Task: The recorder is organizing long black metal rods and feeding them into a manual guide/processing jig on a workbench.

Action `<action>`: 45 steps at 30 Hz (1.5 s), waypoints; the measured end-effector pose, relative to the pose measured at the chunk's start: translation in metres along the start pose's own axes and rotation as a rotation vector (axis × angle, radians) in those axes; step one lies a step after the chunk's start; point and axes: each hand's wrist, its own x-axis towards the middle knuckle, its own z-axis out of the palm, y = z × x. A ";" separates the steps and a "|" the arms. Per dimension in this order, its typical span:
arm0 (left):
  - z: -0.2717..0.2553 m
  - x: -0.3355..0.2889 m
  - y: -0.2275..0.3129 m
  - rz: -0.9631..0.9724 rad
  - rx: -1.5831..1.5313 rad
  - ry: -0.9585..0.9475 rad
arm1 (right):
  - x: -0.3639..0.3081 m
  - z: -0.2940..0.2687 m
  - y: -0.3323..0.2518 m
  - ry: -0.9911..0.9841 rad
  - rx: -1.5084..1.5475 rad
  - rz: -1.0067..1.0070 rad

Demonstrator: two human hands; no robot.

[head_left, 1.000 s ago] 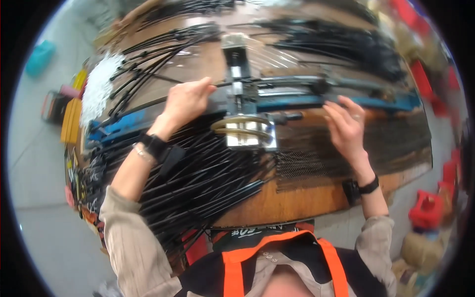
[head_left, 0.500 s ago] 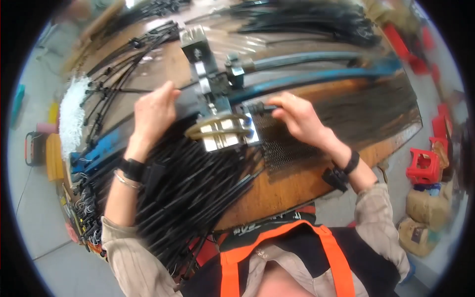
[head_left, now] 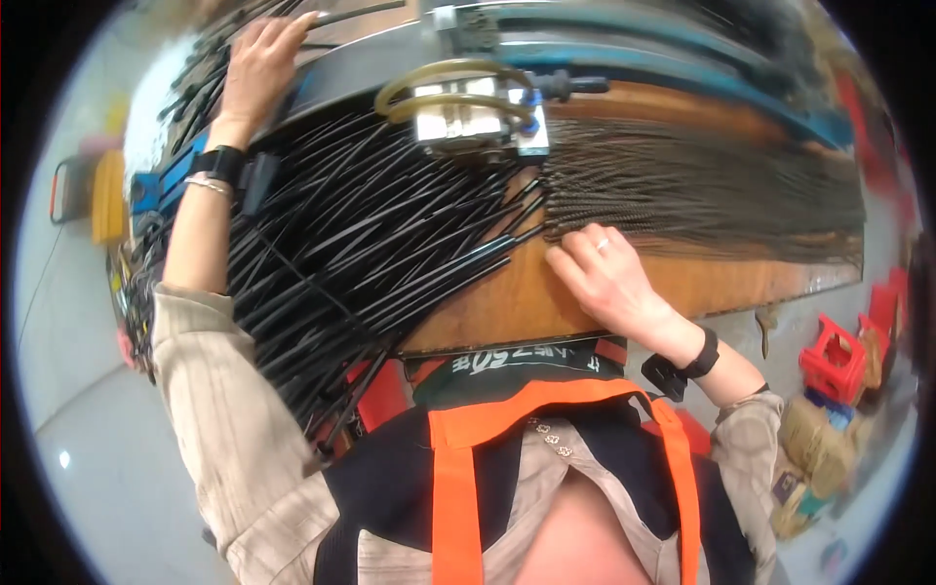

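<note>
By wire strands (head_left: 682,190): right fingers (head_left: 588,247), off black handle (head_left: 577,86).

Orange straps (head_left: 454,507) blazed over a black garment (head_left: 395,483), beige sleeves (head_left: 219,400) billowed, black wristbands (head_left: 702,353) showed both sides, plus a left-side bracelet (head_left: 208,183)!

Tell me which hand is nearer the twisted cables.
The right hand: it is by the near left corner of the twisted cables. The left hand is well away, to their left and higher in the picture.
</note>
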 end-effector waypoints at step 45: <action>-0.134 0.053 0.251 -0.063 -0.439 -0.457 | 0.028 0.001 0.036 0.494 0.131 -0.052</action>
